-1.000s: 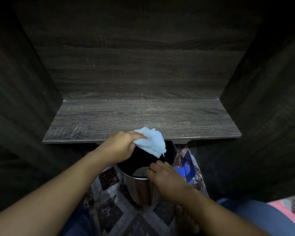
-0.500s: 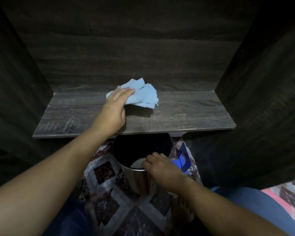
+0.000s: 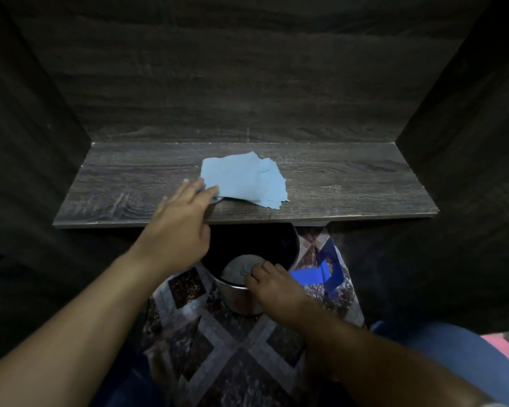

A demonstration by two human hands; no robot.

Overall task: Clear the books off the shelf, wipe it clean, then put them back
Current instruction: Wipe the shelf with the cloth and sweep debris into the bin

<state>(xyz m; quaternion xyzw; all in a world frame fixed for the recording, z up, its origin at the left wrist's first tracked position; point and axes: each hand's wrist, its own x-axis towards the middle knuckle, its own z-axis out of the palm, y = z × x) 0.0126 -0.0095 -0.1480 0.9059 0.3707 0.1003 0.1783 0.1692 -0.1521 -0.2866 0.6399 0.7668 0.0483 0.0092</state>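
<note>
A light blue cloth point(image 3: 243, 179) lies spread flat on the middle of the dark wood shelf board point(image 3: 350, 186). My left hand point(image 3: 182, 218) reaches over the board's front edge, and its fingertips hold the cloth's near left corner. Below the shelf stands a metal bucket point(image 3: 241, 301) with some water in it. My right hand point(image 3: 272, 284) grips the bucket's near rim, fingers curled over the edge. No books are in view.
Dark wood side walls point(image 3: 36, 142) and a back panel point(image 3: 247, 83) enclose the shelf. A blue handled object point(image 3: 321, 273) lies on the patterned tile floor point(image 3: 232, 362) right of the bucket. My blue-clad knee point(image 3: 453, 356) is at the lower right.
My left hand lifted the bunched cloth from over the bucket onto the shelf. The cloth now lies spread flat, and the hand has drawn back to its left corner. My right hand stayed on the bucket.
</note>
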